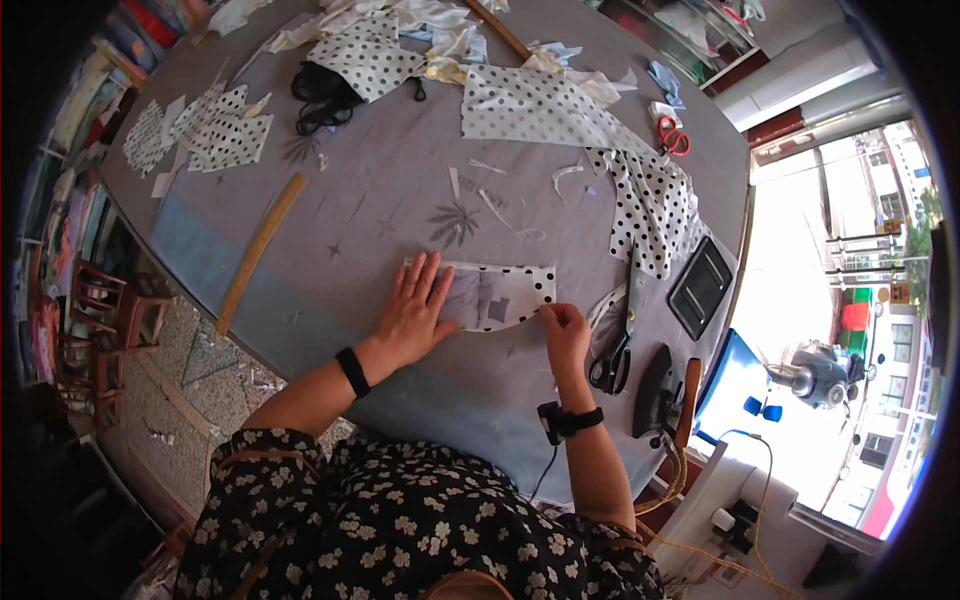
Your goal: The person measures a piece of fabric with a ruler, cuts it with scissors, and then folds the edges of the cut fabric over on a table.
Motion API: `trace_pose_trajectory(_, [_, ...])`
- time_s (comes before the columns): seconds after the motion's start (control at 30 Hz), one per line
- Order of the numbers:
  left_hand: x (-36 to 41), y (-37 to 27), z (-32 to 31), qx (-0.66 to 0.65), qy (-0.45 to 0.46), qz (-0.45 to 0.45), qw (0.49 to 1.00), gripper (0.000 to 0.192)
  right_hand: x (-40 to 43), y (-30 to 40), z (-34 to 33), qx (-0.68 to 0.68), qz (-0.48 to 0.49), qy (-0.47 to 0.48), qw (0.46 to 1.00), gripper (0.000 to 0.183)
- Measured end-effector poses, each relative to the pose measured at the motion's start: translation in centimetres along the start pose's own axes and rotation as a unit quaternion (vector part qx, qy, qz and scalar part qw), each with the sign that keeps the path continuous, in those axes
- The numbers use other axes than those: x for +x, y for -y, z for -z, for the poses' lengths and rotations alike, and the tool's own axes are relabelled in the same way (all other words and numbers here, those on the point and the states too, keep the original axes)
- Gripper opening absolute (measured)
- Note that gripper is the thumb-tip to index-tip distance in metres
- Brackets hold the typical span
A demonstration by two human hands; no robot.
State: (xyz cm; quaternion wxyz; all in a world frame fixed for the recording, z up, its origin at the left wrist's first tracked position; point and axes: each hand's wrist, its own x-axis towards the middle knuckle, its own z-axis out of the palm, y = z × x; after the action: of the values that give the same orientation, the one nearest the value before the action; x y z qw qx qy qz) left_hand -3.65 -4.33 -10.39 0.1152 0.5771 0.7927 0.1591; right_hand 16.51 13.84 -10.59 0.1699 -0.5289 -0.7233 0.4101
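Note:
A small white fabric piece (517, 289) with a black-dotted edge lies flat on the cloth-covered table. My left hand (414, 306) rests palm down on its left end, fingers spread. At its lower right corner my right hand (564, 326) pinches the dotted edge between thumb and fingertips. Right of that hand lie black-handled fabric shears (620, 349), partly over a curled white strip (606, 304). An electric iron (658, 397) with a wooden handle stands farther right, near the table's edge.
Polka-dot cloth (525, 105) and scraps spread across the far side, with red-handled scissors (673, 139) at the right. A wooden curved ruler (262, 251) lies left. A black tray (700, 288) sits by the right edge. The iron's cord (679, 476) hangs below it.

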Motion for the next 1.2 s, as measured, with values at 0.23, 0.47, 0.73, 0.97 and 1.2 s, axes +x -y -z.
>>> trace_pose_trajectory(0.23, [0.0,-0.1,-0.4,0.016,0.019,0.010,1.000,0.092,0.0,0.9,0.1,-0.058,-0.014,0.015,0.998,0.021])
trace_pose_trajectory(0.47, [-0.1,-0.2,-0.5,0.016,0.013,0.010,1.000,0.092,-0.1,1.4,-0.1,-0.093,-0.034,-0.002,0.995,0.025])
trace_pose_trajectory(0.73, [0.0,-0.3,0.1,0.013,0.027,0.014,0.999,0.092,0.4,1.8,-0.5,-0.124,-0.052,0.006,0.991,0.028])
trace_pose_trajectory(0.97, [1.4,-5.0,2.1,0.010,0.070,-0.029,0.997,0.090,0.6,1.0,-0.2,-0.125,-0.034,0.016,0.991,0.030])
trace_pose_trajectory(1.2, [3.6,-7.6,-1.0,0.025,0.055,-0.130,0.990,0.087,0.6,0.7,-0.4,-0.123,-0.028,0.002,0.992,0.030])
